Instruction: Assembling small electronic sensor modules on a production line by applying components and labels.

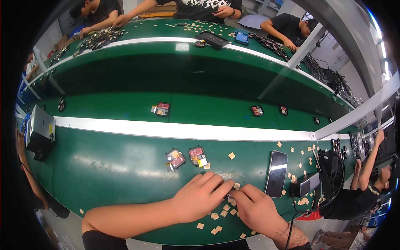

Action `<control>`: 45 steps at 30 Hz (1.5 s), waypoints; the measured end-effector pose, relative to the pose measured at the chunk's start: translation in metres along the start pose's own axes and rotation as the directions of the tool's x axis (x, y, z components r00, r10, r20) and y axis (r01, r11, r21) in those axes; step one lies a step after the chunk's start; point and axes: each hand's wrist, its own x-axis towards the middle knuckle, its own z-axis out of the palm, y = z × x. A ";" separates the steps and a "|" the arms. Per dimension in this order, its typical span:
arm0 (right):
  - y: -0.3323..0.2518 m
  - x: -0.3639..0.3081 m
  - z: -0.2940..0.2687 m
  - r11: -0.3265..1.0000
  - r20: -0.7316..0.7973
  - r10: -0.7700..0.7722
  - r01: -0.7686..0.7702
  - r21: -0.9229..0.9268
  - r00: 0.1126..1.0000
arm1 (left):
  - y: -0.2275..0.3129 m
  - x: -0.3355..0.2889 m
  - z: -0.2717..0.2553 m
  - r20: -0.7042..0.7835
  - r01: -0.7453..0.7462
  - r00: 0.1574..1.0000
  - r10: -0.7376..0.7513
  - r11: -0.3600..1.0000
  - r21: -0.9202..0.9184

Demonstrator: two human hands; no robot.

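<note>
My left hand (200, 196) and my right hand (257, 209) meet over the green table (116, 175). The fingertips of both are pinched together around something small, mostly hidden by the fingers. Just beyond them lie two small open-faced electronic assemblies: the left one (175, 158) is tilted, with a pale tab sticking out, and the right one (197, 156) has a pink and white inside. Several small tan squares (214, 216) are scattered under and around my hands, and a single tan square (231, 156) rests farther off.
Right of my hands lie a phone (276, 174) and a dark boxy device (306, 184) with a cable. Beyond a white rail (175, 130), a green conveyor strip carries more assemblies (162, 109). A grey box (41, 129) stands far left. People work across and at both sides.
</note>
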 end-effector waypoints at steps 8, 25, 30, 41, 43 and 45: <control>-0.002 0.013 -0.002 0.985 0.141 0.031 -0.007 -0.170 0.989 | 0.000 -0.007 0.000 0.018 0.001 1.000 -0.001 1.000 0.022; 0.021 -0.002 0.004 1.000 0.065 -0.001 0.002 -0.008 0.998 | -0.003 -0.003 -0.004 -0.003 -0.009 1.000 0.009 0.999 -0.042; 0.032 -0.002 0.015 0.993 -0.044 -0.116 0.115 -0.007 0.992 | -0.005 -0.004 -0.003 0.020 -0.035 0.999 0.035 0.998 -0.044; 0.036 0.008 0.001 0.877 0.164 0.161 -0.218 0.428 0.973 | -0.010 -0.010 -0.006 0.130 -0.142 0.983 0.128 0.984 0.107; 0.032 0.007 0.002 0.911 0.134 0.131 -0.173 0.374 0.982 | -0.011 -0.010 -0.005 0.130 -0.150 0.982 0.135 0.982 0.111; 0.026 0.008 0.004 0.940 0.104 0.099 -0.128 0.318 0.990 | -0.011 -0.009 -0.006 0.131 -0.158 0.981 0.143 0.981 0.114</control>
